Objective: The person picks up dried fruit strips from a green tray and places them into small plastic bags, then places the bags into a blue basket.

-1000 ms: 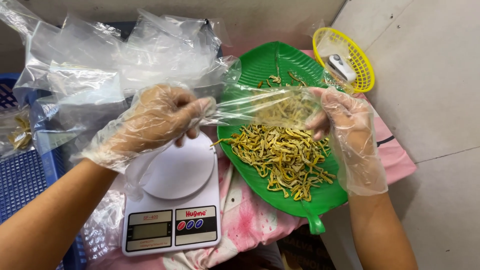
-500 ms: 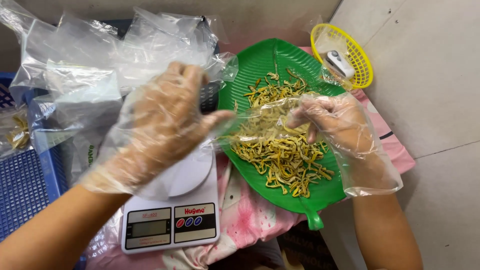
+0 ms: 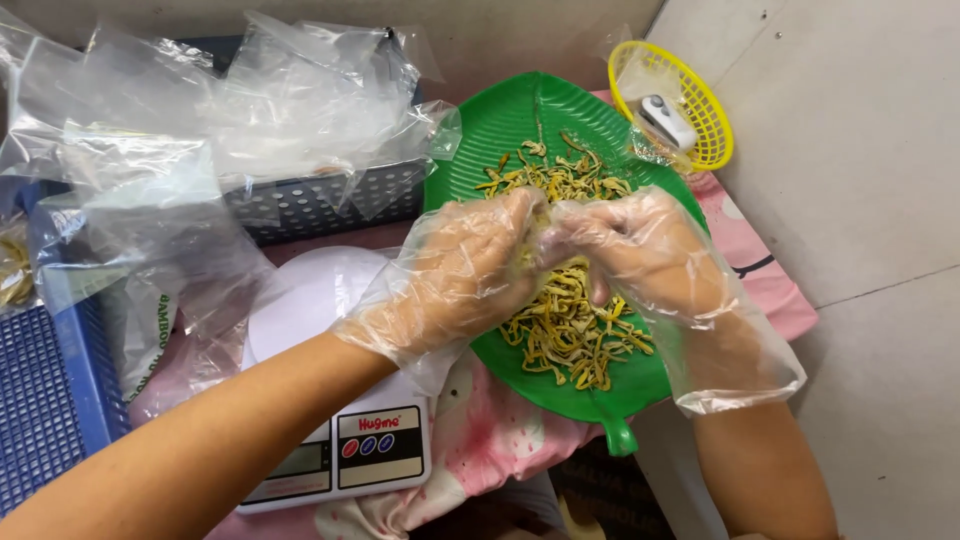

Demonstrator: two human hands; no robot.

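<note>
Both my hands wear thin clear plastic gloves and meet over a green leaf-shaped tray (image 3: 500,120). Yellow dried strips (image 3: 570,330) lie heaped on the tray. My left hand (image 3: 460,275) and my right hand (image 3: 640,255) pinch together at the fingertips, closed on a small clear bag (image 3: 546,240) with some strips in it. The bag is mostly hidden between the fingers. A white digital kitchen scale (image 3: 330,440) sits just left of the tray, under my left forearm.
A pile of empty clear plastic bags (image 3: 250,110) drapes over a dark slotted basket (image 3: 310,205) and a blue crate (image 3: 50,400) at the left. A yellow basket (image 3: 700,110) holding a small white device (image 3: 665,120) stands at the back right. A pink cloth (image 3: 500,440) covers the surface.
The bag was stretched wide between my hands. My hands have since come together over the tray, bunching the bag between the fingertips.
</note>
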